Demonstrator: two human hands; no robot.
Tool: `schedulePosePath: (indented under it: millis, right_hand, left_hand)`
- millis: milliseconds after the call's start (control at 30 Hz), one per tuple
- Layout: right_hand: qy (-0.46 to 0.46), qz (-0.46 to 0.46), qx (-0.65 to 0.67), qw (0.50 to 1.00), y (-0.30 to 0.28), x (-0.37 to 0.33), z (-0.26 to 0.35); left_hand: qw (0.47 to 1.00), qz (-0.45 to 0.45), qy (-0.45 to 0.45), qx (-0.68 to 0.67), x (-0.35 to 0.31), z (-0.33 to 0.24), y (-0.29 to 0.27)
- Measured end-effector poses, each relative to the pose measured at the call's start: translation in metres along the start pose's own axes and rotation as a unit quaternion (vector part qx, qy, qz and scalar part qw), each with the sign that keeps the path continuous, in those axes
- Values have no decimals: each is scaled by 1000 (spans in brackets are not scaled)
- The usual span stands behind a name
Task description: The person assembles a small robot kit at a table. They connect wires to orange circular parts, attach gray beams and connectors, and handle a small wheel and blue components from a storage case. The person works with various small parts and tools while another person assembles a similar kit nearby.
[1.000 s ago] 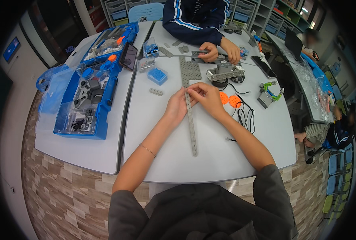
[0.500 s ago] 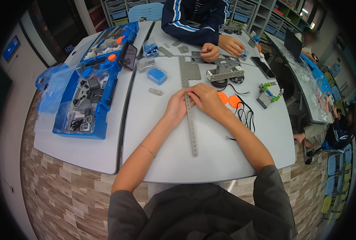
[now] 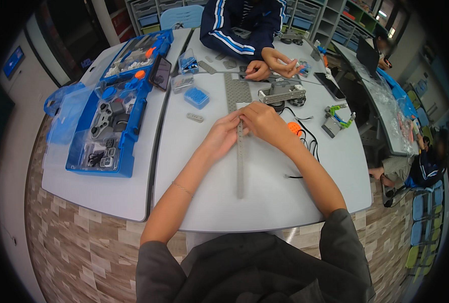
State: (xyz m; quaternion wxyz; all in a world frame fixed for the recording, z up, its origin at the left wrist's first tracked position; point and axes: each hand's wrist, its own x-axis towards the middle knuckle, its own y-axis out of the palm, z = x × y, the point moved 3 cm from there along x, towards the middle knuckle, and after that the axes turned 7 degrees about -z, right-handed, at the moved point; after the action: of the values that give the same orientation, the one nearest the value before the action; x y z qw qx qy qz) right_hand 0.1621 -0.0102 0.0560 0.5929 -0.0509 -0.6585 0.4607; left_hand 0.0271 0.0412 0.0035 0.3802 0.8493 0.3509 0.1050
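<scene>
A long grey perforated beam (image 3: 240, 169) runs toward me over the middle of the table. My left hand (image 3: 222, 134) is closed round its far part from the left side. From the right, the pinched fingers of my right hand (image 3: 261, 122) press on the same stretch of beam. Whatever small part may sit between those fingertips is hidden. Just beyond my hands lies a wide grey perforated plate (image 3: 238, 91); my fingers hide where beam and plate come near each other. A short grey connector bar (image 3: 195, 117) lies left of my left hand.
Left stands an open blue parts case (image 3: 128, 161) with a game controller. Small boxes of blue pins (image 3: 197, 97) lie ahead. A wheeled grey assembly (image 3: 284, 95), an orange gear (image 3: 295, 129) and black cables (image 3: 312, 144) lie right. Across the table are another person's hands (image 3: 280, 63).
Both my hands and the beam have shifted slightly, and the beam has turned a little. My right hand now covers one orange gear. The other person's hands have moved left and lifted.
</scene>
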Motion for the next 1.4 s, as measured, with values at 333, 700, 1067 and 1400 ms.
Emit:
schedulePosePath:
  millis: [333,700,1067,1400]
  right_hand:
    - [141,14,94,985,-23,-8,-4]
    - [392,-88,379,833,-7,-55,-14]
    - [383,-76,396,831,-5,-60,-26]
    - [354,-48,380,853,-5,-60,-26]
  left_hand:
    - [999,-18,-31,3,-1,3,2]
    - [990,-69,-18,126,-7,9,2]
    - [984,-55,-3,167,-11,7,8]
    - [979,-56,-20,194,-6,8,2]
